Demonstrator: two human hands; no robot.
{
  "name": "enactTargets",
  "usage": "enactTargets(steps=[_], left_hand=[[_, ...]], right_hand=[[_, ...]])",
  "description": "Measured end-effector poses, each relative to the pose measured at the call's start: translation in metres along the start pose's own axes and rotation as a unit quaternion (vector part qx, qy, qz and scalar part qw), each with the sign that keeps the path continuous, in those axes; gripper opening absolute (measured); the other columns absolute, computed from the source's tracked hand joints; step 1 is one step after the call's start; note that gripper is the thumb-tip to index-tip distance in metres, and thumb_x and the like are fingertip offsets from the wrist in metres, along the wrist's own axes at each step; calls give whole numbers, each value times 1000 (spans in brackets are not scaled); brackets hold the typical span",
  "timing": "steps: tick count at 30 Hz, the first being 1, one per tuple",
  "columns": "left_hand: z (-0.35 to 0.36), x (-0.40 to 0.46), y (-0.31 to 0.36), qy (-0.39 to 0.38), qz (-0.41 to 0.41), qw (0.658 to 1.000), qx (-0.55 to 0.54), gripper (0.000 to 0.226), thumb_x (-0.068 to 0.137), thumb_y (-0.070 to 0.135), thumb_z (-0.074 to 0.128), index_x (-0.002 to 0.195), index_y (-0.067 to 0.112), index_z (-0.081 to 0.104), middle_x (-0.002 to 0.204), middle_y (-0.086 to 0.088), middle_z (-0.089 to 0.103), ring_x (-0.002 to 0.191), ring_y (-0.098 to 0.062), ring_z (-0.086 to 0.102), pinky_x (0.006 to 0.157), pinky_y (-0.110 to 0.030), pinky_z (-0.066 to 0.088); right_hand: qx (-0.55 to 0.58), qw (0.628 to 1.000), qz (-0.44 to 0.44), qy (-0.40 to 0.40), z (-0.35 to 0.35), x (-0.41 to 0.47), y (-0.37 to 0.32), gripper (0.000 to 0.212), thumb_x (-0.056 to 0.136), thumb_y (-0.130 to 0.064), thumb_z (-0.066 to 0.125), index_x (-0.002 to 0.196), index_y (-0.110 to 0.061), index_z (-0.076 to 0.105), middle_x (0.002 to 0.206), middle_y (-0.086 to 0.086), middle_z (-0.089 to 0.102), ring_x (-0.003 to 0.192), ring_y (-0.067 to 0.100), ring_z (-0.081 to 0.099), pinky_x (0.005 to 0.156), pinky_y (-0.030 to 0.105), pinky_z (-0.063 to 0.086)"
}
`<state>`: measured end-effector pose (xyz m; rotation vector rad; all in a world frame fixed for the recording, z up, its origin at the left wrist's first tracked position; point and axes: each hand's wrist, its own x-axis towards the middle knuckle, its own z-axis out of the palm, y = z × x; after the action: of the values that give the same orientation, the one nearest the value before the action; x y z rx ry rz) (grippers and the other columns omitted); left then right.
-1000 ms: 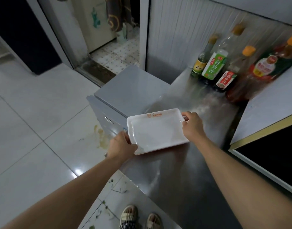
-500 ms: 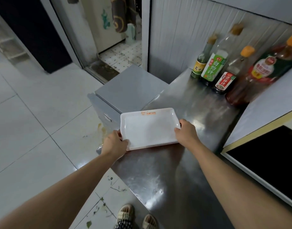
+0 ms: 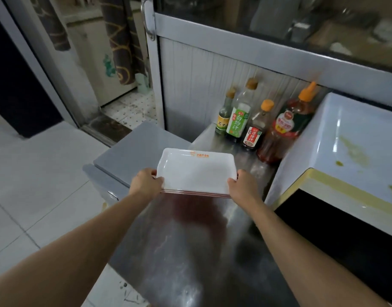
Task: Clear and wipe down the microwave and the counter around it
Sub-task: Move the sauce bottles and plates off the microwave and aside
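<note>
— Two hands are gripping what, exactly?

— The left hand (image 3: 146, 183) and right hand (image 3: 242, 188) are curling round the near corners of a stack of white trays (image 3: 196, 171), holding it over the steel tabletop (image 3: 179, 251), left of the stained microwave (image 3: 350, 147).

— Which step?

— Clearing, I'd judge. Next they're needing somewhere off the tabletop to park it.

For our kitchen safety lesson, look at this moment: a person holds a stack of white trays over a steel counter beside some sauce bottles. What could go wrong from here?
1. The trays are gripped only at their near corners by the left hand and right hand, so the stack may tip or slide apart.
2. The sauce bottles stand close behind; pushing the trays forward could topple one.
3. The counter looks shiny, perhaps slick, so set-down trays might slide.
</note>
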<state>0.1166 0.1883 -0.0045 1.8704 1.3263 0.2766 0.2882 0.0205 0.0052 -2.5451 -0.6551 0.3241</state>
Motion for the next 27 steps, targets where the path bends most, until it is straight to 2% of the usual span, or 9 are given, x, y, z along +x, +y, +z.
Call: enactTargets(steps=[3, 10, 14, 18, 21, 24, 27], left_hand=[[2, 22, 23, -10, 22, 1000, 8, 22, 83, 14, 54, 98, 10, 70, 90, -14, 70, 84, -33, 66, 79, -40, 55], [19, 87, 64, -53, 72, 996, 19, 20, 79, 13, 51, 86, 5, 68, 80, -16, 68, 79, -34, 66, 74, -45, 58], [39, 131, 78, -98, 110, 989, 22, 19, 83, 11, 54, 92, 7, 70, 84, -16, 69, 82, -35, 66, 78, -45, 56], [60, 169, 84, -119, 139, 981, 63, 23, 84, 16, 54, 99, 12, 71, 86, -12, 69, 85, -33, 64, 78, -38, 54], [74, 188, 85, -124, 158, 974, 104, 26, 86, 18, 54, 107, 13, 68, 95, -11, 68, 90, -30, 61, 76, -33, 48], [85, 202, 82, -130, 168, 972, 105, 27, 88, 16, 52, 110, 11, 67, 97, -12, 68, 91, -31, 61, 80, -36, 50], [93, 210, 77, -130, 178, 969, 108, 27, 89, 16, 52, 111, 10, 66, 100, -11, 68, 88, -27, 59, 76, -31, 45]], right_hand=[[2, 999, 37, 27, -7, 11, -4, 30, 94, -18, 49, 118, 1, 54, 120, 18, 59, 109, 30, 57, 82, 32, 44], [39, 988, 129, 73, -3, 46, -9, 27, 94, -13, 48, 116, 0, 53, 119, 18, 58, 107, 31, 57, 80, 32, 43], [35, 981, 177, 71, 6, 72, -7, 28, 94, -14, 47, 119, 0, 51, 120, 18, 56, 110, 32, 56, 87, 37, 46], [70, 971, 219, 72, 21, 93, -5, 28, 93, -9, 48, 119, 0, 50, 122, 18, 56, 110, 31, 56, 90, 37, 50], [62, 967, 232, 84, 32, 105, 0, 27, 93, -8, 48, 118, 0, 51, 123, 18, 55, 111, 31, 55, 84, 31, 44], [61, 968, 221, 100, 44, 114, 5, 25, 93, -8, 47, 114, 2, 53, 121, 19, 55, 109, 31, 54, 75, 24, 36], [66, 966, 222, 111, 53, 121, 8, 22, 92, -8, 47, 111, 2, 54, 117, 20, 57, 105, 32, 56, 73, 26, 37]])
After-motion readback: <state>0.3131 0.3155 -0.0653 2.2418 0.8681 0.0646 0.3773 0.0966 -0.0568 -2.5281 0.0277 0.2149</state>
